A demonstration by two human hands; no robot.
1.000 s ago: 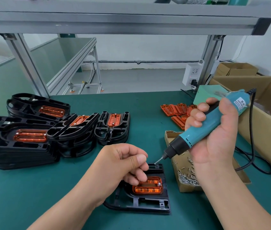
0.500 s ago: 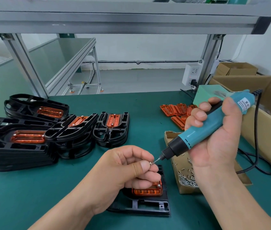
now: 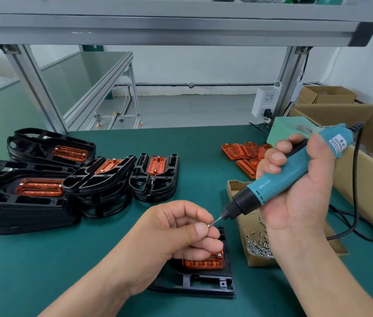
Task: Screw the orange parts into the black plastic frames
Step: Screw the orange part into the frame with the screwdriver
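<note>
A black plastic frame (image 3: 206, 283) lies on the green mat in front of me with an orange part (image 3: 204, 263) seated in it; one screw shows at the part's right end. My left hand (image 3: 176, 236) hovers over the frame and pinches a small screw (image 3: 208, 225) between thumb and forefinger. My right hand (image 3: 300, 193) grips a teal electric screwdriver (image 3: 279, 175), tilted down to the left. Its bit tip touches the pinched screw.
Stacks of black frames with orange parts (image 3: 39, 186) fill the left of the mat. Loose orange parts (image 3: 245, 154) lie at the back right. A shallow cardboard tray of screws (image 3: 256, 245) sits under my right hand. Large cardboard boxes (image 3: 364, 161) line the right edge; the screwdriver cable (image 3: 354, 202) loops there.
My left hand rose from the orange part with a screw and met the screwdriver's bit. My right hand tilted the screwdriver slightly and brought its tip to the screw.
</note>
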